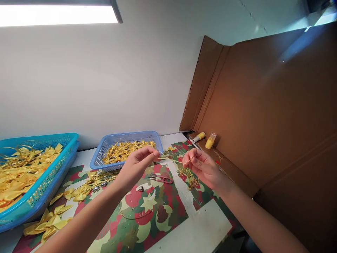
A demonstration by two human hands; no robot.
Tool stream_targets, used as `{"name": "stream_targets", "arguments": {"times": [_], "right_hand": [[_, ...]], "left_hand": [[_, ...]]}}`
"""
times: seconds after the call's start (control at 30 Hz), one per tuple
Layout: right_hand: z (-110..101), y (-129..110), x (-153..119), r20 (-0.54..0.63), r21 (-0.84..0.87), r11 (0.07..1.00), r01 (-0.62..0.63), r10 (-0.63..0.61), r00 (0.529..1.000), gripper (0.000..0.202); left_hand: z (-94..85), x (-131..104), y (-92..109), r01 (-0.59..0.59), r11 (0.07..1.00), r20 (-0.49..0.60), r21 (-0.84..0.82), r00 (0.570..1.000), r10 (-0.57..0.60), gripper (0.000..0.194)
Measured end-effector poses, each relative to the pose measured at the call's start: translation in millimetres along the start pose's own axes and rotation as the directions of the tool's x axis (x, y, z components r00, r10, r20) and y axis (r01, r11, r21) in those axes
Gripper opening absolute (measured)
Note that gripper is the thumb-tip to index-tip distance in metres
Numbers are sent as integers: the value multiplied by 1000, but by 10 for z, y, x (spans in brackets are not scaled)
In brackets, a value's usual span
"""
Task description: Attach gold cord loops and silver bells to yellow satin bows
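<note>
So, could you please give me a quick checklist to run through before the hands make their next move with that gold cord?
1. Left hand pinches the gold cord: ok.
2. Right hand pinches the other end: ok.
3. Cord taut between the hands: cannot tell, too thin.
4. Snips lie free on the patterned sheet, below the hands: ok.
5. Spare gold cord pile lies beside the right hand: ok.
6. Small blue basket holds yellow bows: ok.

Bright ceiling lamp [58,14] — edges warped.
</note>
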State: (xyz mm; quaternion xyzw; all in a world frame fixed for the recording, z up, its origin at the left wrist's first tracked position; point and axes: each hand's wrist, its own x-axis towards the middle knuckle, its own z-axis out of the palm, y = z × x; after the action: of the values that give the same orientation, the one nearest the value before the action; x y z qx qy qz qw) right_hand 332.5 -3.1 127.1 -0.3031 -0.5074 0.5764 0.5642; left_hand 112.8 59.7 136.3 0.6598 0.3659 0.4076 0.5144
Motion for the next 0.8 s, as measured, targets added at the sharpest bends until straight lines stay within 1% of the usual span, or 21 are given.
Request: {"name": "stream_targets", "arguments": {"times": [0.17, 0.23, 0.3, 0.37, 0.4, 0.43, 0.5, 0.53, 0.57, 0.6, 0.63, 0.67, 0.7, 0.73, 0.8], "right_hand": [[-36, 0, -42, 15, 29, 1000, -5, 5, 1000, 26], [-46, -1, -60, 17, 26, 999, -30, 29, 999, 26], [-56, -3, -83, 15, 0, 998, -67, 67, 998, 26], [-72, -2, -106, 14, -50, 994, -99, 100, 995, 26], [-83, 2, -119, 16, -85, 990, -113, 114, 993, 26], [-97, 8, -131, 22, -124, 984, -126, 130, 991, 26], [-130, 33, -159, 43, -204, 963, -176, 188, 981, 25], [-148, 51, -176, 54, -238, 947, -215, 234, 971, 25], [-166, 75, -196, 65, -269, 928, -258, 285, 956, 24], [-185, 103, -221, 73, -298, 905, -303, 338, 938, 24], [-204, 135, -250, 75, -328, 879, -346, 390, 918, 23], [-224, 171, -283, 71, -364, 850, -381, 433, 899, 23], [-245, 209, -320, 64, -399, 820, -411, 472, 879, 21], [-266, 247, -360, 55, -435, 785, -440, 511, 858, 20], [-306, 312, -438, 44, -499, 710, -496, 592, 805, 15]], "left_hand": [[-140, 38, -4, 18, 997, -87, 69, 996, -12, 25], [-223, 63, 15, 8, 994, -161, 113, 987, 10, 23], [-335, 90, 57, -16, 988, -266, 154, 962, 57, 20], [-479, 115, 119, -9, 981, -399, 192, 913, 86, 18], [-563, 126, 153, 10, 976, -474, 217, 875, 97, 17], [-651, 136, 186, 19, 973, -542, 232, 833, 113, 16], [-835, 156, 247, -12, 971, -638, 238, 752, 166, 15], [-925, 165, 274, -62, 966, -696, 251, 682, 225, 14], [-1009, 172, 298, -84, 963, -709, 257, 661, 247, 14], [-1087, 176, 321, -91, 961, -711, 261, 655, 255, 14], [-1158, 177, 342, -95, 959, -724, 267, 637, 265, 14], [-1220, 174, 364, -97, 956, -738, 277, 615, 276, 13], [-1276, 166, 385, -98, 952, -743, 291, 604, 289, 14], [-1328, 154, 407, -98, 946, -736, 309, 606, 303, 18], [-1425, 127, 448, -87, 928, -704, 362, 627, 333, 26]]}}
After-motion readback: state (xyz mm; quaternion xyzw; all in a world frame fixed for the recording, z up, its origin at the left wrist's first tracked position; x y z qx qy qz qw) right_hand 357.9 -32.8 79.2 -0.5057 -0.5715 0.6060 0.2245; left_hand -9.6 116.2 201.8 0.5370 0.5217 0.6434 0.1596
